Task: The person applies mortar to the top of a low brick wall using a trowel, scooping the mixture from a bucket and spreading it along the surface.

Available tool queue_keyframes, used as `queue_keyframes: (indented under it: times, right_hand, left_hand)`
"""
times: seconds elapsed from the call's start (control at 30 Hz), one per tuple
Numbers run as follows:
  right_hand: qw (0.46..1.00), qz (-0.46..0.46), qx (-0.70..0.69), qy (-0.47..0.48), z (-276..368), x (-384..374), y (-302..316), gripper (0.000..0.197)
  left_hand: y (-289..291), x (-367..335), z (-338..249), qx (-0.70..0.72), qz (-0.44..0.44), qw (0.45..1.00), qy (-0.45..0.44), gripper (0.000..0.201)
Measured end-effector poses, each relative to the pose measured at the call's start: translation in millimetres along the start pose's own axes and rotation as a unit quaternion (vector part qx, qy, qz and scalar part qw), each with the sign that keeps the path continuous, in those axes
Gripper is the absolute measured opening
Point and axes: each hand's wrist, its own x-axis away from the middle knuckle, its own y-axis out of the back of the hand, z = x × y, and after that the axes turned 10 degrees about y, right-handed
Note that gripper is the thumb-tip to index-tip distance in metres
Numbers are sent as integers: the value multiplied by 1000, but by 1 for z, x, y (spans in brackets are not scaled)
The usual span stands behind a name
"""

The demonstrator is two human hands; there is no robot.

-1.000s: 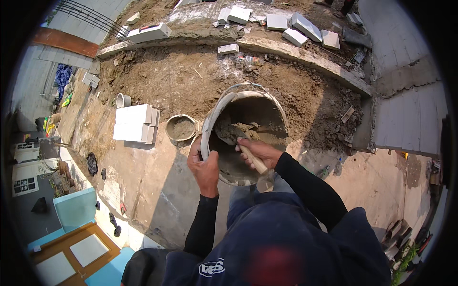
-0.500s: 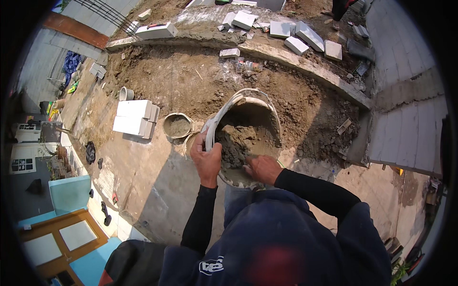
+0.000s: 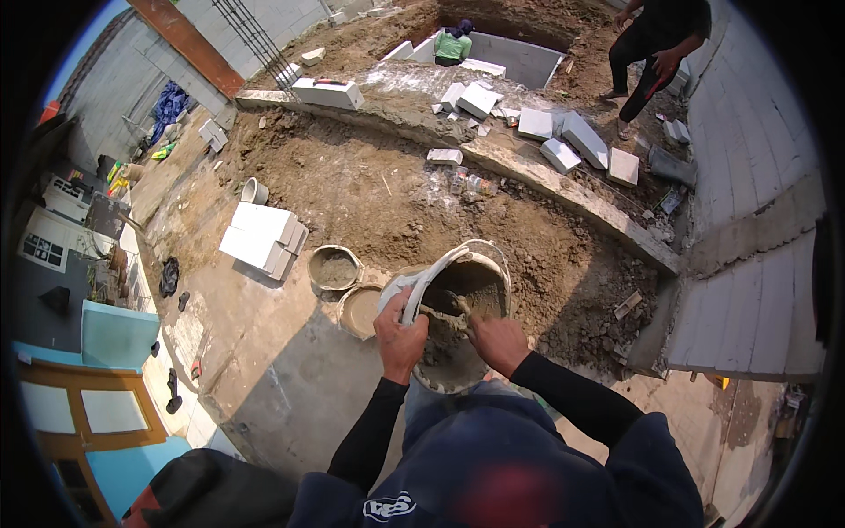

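Observation:
A large whitish bucket (image 3: pixel 415 287) tilts in front of me, its wire handle raised on the far side. Grey wet mortar (image 3: pixel 451 359) lies in it and coats its inner wall. My left hand (image 3: pixel 400 345) is closed around the bucket's left rim, thumb on the inside. Over the near right part of the opening, my right hand (image 3: pixel 498 341) is closed on the grip of a mortar-covered trowel (image 3: pixel 456 308). Its blade is inside the bucket, caked with mortar, so its outline is hard to make out.
Two smaller buckets, one with mortar (image 3: pixel 334 268) and one with greyish liquid (image 3: pixel 361 311), stand to the left by stacked white blocks (image 3: pixel 264 236). Beyond runs a low concrete ledge (image 3: pixel 563 189). One person (image 3: pixel 656 62) stands far right; another (image 3: pixel 453 44) is at a pit.
My view has tilted up, bringing the pit and both people into fuller sight. My right hand has lifted in the bucket, and the trowel now shows above the mortar. My left hand keeps the rim.

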Motion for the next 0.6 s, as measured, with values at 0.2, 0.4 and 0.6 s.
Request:
queue_keyframes:
  times: [0.2, 0.4, 0.6]
  right_hand:
    - [994, 30, 77, 77, 8, 26, -55, 16]
    - [984, -76, 158, -30, -58, -1, -44, 9]
    - [987, -62, 139, 45, -30, 5, 3, 10]
  left_hand:
    - [-26, 2, 5, 54, -23, 998, -26, 43]
    - [-37, 11, -2, 35, -25, 995, -86, 43]
    - [-20, 6, -6, 27, -27, 998, -42, 40]
